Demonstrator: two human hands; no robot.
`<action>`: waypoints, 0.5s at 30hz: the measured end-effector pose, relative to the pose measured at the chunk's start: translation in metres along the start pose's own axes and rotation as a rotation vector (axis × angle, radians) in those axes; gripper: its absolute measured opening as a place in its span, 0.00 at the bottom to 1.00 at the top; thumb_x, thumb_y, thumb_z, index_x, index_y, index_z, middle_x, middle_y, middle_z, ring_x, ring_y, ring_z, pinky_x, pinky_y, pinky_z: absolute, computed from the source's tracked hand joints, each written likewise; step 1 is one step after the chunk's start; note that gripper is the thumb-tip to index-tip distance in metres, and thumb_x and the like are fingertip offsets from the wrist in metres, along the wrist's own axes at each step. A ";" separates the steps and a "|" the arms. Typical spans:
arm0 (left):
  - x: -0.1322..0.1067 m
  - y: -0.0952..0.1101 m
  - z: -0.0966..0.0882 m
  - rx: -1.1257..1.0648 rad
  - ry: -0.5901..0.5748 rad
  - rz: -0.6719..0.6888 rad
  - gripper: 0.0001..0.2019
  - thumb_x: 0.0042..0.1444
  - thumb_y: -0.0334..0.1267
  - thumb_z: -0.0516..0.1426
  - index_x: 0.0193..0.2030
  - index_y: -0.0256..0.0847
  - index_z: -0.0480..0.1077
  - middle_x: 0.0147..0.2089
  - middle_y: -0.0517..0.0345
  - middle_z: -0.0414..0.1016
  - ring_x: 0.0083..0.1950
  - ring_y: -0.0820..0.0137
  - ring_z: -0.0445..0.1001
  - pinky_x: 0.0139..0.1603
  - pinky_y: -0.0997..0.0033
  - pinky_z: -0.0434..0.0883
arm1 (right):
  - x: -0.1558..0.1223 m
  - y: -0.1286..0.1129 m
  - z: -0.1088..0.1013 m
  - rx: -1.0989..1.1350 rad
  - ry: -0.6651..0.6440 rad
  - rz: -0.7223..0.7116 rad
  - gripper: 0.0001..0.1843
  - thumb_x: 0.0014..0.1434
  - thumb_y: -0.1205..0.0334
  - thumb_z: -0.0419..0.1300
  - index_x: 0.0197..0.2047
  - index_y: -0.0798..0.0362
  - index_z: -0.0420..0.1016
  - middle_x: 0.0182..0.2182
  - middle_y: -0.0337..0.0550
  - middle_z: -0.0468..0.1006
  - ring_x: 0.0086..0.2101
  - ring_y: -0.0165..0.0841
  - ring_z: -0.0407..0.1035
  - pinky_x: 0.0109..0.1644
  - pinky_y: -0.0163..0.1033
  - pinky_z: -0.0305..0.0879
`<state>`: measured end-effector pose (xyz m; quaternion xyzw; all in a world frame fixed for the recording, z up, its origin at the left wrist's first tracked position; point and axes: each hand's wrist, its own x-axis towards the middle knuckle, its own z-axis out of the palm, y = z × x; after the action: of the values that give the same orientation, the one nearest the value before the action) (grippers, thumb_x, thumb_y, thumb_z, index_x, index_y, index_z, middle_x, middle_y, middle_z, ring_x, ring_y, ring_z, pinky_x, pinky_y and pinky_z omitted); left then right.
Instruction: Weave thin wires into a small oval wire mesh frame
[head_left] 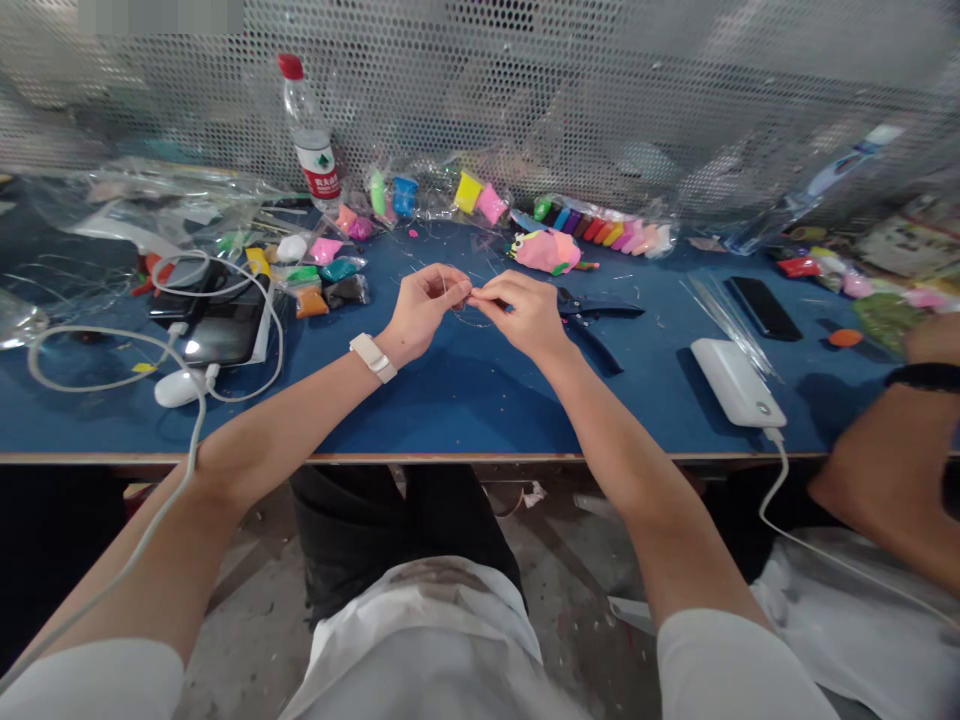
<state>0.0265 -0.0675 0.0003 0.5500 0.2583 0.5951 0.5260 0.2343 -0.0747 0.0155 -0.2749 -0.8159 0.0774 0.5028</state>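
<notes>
Above the middle of the blue table my left hand (426,312) and my right hand (523,312) meet at the fingertips, both closed in a pinch. Between them runs a thin wire (480,322), whose loop hangs just below the fingers; its exact ends are hidden. A pink clay figure (546,250) with eyes and green bits lies behind my right hand. Dark-handled cutters (596,318) rest on the table just right of that hand. Small bags of coloured clay (311,300) lie to the left of my left hand.
A water bottle (311,140) stands against the perforated metal panel (480,90). Cables and a black device (225,325) occupy the left. On the right are a white power bank (737,382), a phone (763,308), clear sticks (731,320) and another person's arm (900,440).
</notes>
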 end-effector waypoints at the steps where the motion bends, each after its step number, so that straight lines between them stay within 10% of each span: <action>1: 0.000 0.000 0.001 0.026 0.012 0.041 0.20 0.55 0.53 0.81 0.39 0.43 0.83 0.36 0.58 0.83 0.35 0.74 0.77 0.39 0.71 0.77 | -0.001 -0.002 0.002 -0.018 0.009 0.005 0.17 0.78 0.44 0.68 0.43 0.45 0.89 0.40 0.44 0.89 0.37 0.38 0.80 0.46 0.47 0.79; 7: -0.001 0.003 0.002 0.248 0.097 0.248 0.21 0.61 0.59 0.77 0.41 0.44 0.84 0.39 0.55 0.86 0.37 0.72 0.79 0.38 0.70 0.76 | 0.001 -0.025 0.018 0.008 0.149 0.123 0.26 0.78 0.34 0.64 0.38 0.46 0.83 0.34 0.43 0.83 0.30 0.35 0.73 0.37 0.45 0.73; 15: -0.005 0.017 0.000 0.576 0.117 0.428 0.03 0.69 0.33 0.68 0.42 0.44 0.85 0.42 0.57 0.89 0.41 0.69 0.84 0.48 0.67 0.82 | 0.009 -0.027 0.028 0.462 0.145 0.526 0.33 0.57 0.24 0.78 0.34 0.47 0.81 0.23 0.36 0.79 0.23 0.32 0.72 0.31 0.41 0.72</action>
<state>0.0200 -0.0777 0.0138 0.6821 0.3243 0.6250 0.1973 0.1970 -0.0888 0.0199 -0.3595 -0.6402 0.3668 0.5712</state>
